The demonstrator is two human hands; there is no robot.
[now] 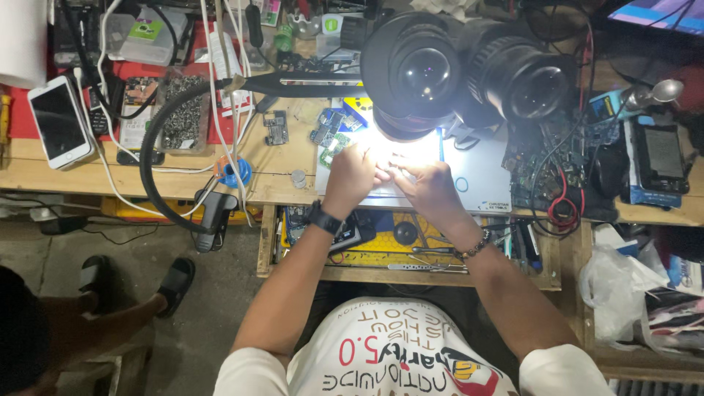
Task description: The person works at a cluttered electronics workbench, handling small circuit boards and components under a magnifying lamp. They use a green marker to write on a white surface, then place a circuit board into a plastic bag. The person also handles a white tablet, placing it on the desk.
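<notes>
From the head camera, both hands meet on a pale work mat (480, 176) under the bright lamp of a stereo microscope (447, 70), whose two black eyepieces loom over the far side of the bench and cover much of it. The left hand (350, 174) is curled, fingers bent toward the middle. The right hand (427, 183) is curled too, fingertips touching the left's. Between them sits some small part, washed out by glare; I cannot tell what it is or which hand grips it. Left of the mat lie small circuit boards (330, 132) and a white phone (59, 121). Nearer, an open drawer (400, 249) holds tools. Far right, red and black wires (561, 205) cross another board.
</notes>
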